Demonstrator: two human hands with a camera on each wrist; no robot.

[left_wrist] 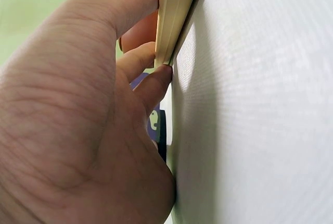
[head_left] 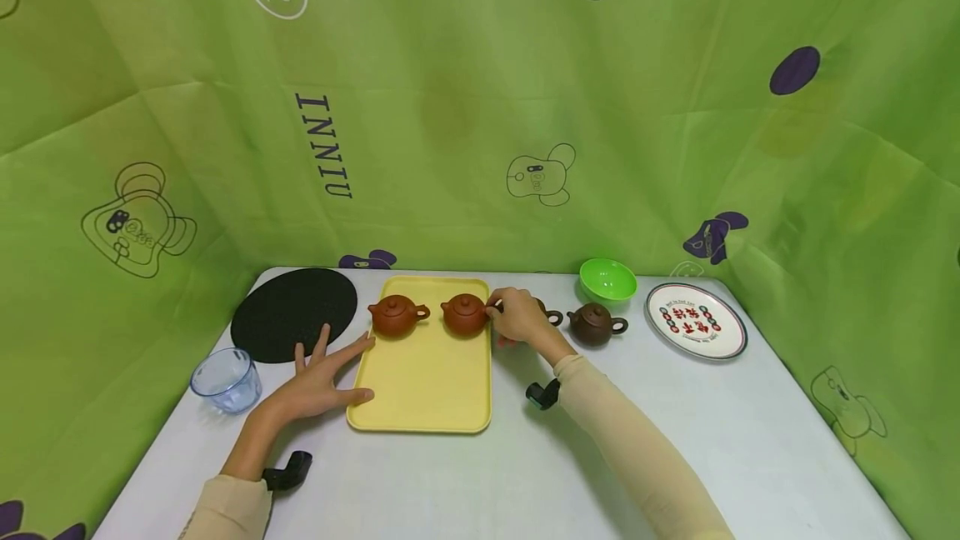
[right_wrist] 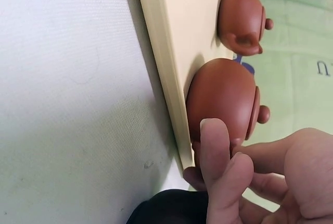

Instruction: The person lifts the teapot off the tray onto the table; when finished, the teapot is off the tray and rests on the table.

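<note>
On the yellow tray two reddish-brown teapots stand side by side near its far edge. My right hand pinches the handle of the right teapot between thumb and fingers; the right wrist view shows this teapot at the tray's edge. The left teapot stands apart from both hands. Along the tray's left side, my left hand lies with fingers spread. In the left wrist view its fingers touch the tray's rim.
A black round mat and a clear blue glass bowl lie left. Behind my right hand a dark teapot is mostly hidden. Farther right are another dark teapot, a green bowl and a patterned plate.
</note>
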